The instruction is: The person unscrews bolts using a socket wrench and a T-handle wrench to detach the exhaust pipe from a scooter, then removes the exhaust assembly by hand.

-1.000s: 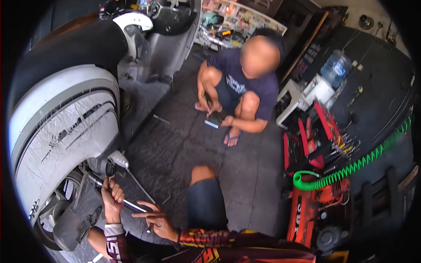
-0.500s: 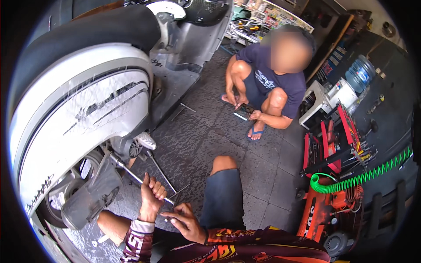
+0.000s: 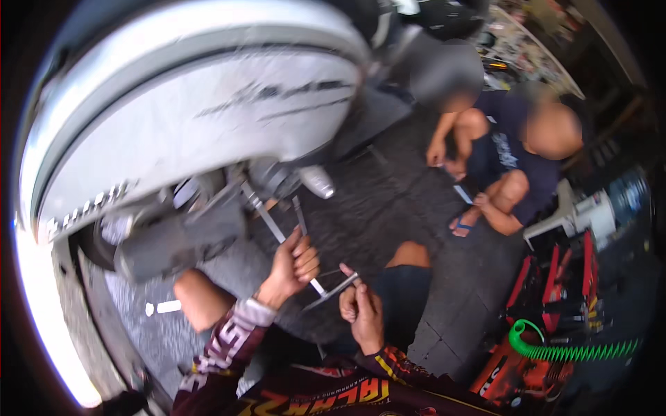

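My left hand (image 3: 295, 263) is wrapped round the shaft of a long silver T-handle wrench (image 3: 267, 215), whose far end reaches under the white, scratched rear body panel (image 3: 208, 104) of a scooter. My right hand (image 3: 362, 312) has its fingers closed on one end of the crossbar at the wrench's near end. Behind my left hand, another thin metal tool (image 3: 298, 208) slants upward. A dark, dull cover or guard (image 3: 173, 246) hangs low beside the scooter's wheel. Motion blur hides where exactly the wrench's tip sits.
A person (image 3: 517, 139) squats at the upper right holding a flat device (image 3: 463, 195). At the right are red tool trays (image 3: 551, 277), an orange compressor (image 3: 499, 371), a green coiled hose (image 3: 569, 352) and a water jug (image 3: 628, 197). My knees flank the wrench.
The view has swung, shifting the scene rightward. My right hand, looser with fingers spread earlier, is closed on the wrench's crossbar. My left hand still grips the shaft.
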Tool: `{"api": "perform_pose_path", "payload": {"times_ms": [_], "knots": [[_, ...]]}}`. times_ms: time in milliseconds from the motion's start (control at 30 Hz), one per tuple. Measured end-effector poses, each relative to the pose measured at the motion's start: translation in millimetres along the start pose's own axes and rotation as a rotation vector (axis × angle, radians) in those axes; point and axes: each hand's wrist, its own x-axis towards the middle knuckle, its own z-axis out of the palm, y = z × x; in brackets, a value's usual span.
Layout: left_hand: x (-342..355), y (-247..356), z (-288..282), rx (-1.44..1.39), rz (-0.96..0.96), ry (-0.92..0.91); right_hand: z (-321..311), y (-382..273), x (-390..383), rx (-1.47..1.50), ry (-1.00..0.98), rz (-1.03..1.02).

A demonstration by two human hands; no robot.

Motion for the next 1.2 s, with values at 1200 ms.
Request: {"api": "perform_pose_path", "payload": {"times_ms": [1200], "knots": [[14.4,19.8,-32.7,0.061,-0.046,-0.059,-25.3,77.4,-12.5,0.137,-0.014,0.494]]}}
